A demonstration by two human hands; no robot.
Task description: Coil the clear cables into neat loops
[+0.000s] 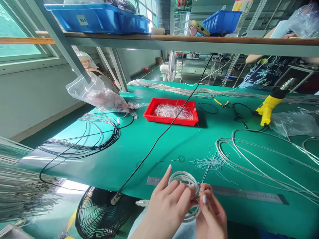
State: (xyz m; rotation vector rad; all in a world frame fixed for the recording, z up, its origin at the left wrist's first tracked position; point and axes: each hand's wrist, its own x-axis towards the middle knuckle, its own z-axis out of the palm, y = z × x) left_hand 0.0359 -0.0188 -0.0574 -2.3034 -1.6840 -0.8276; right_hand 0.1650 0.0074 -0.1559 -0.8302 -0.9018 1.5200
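Note:
At the near edge of the green table [139, 146], both my hands hold a small coil of silver wire [183, 177]. My left hand [166, 205] wraps its fingers round the coil's left side, index finger pointing up. My right hand [210, 214] pinches the coil's right side with fingertips pressed together. The coil hangs just above a steel ruler [239, 194] lying along the table's front. Loose short wire ends [211, 162] lie just beyond the coil.
A red tray [171, 111] of cut wire pieces sits mid-table, crossed by a black cable [161, 136]. Long silver wires [261, 159] loop at right, coiled wires [89, 136] at left. A yellow heat gun [270, 104], plastic bags and a floor fan [99, 212] are nearby. Another person sits far right.

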